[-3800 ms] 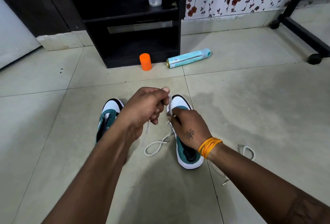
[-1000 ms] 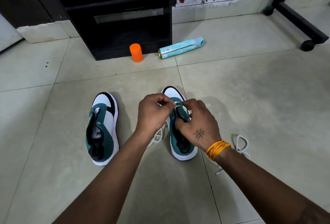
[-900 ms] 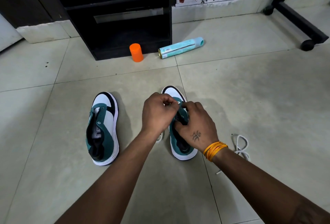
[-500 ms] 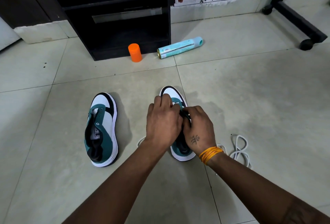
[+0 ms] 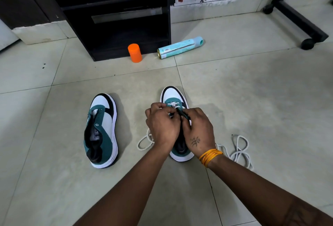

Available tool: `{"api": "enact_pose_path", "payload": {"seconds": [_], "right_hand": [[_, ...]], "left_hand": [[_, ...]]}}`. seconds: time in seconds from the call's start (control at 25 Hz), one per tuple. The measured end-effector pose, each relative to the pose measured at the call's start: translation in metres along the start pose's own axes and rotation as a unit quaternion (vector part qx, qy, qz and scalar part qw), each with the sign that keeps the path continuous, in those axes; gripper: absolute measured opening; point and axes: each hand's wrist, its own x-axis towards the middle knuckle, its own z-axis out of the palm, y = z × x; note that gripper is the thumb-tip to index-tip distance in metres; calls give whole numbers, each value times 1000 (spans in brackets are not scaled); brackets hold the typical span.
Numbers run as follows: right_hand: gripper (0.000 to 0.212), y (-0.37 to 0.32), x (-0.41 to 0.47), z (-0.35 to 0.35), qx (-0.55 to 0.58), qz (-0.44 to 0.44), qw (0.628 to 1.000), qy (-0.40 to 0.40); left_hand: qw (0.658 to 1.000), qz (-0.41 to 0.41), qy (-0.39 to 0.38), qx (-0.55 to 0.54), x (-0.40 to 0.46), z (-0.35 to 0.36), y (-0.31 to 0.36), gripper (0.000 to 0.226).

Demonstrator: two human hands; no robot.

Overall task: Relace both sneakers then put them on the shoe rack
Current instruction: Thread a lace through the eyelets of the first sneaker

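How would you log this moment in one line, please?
both hands lacing right sneaker | left sneaker unlaced | spare lace on floor

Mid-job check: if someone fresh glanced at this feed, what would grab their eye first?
Both hands, left hand and right hand, meet at centre over the right sneaker, working its white lace. The left sneaker lies beside it, unlaced, and a loose lace coils on the floor at right. Farther back, an orange container stands by the black rack.

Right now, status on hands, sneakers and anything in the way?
Both hands, left hand and right hand, on right sneaker, pinching its lace. Left sneaker unlaced. Loose lace beside. Nothing blocking.
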Motion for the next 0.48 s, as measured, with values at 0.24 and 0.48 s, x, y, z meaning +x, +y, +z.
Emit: {"api": "enact_pose_path", "payload": {"seconds": [0.24,0.48], "right_hand": [[20,4,-1,-1,6,-17,1000,7],[27,7,1,-4,36,-38,999,-15]], "left_hand": [[979,-74,43,-182,-5,10,-3,24],[991,-46,29,-119,0,11,-3,13]]}}
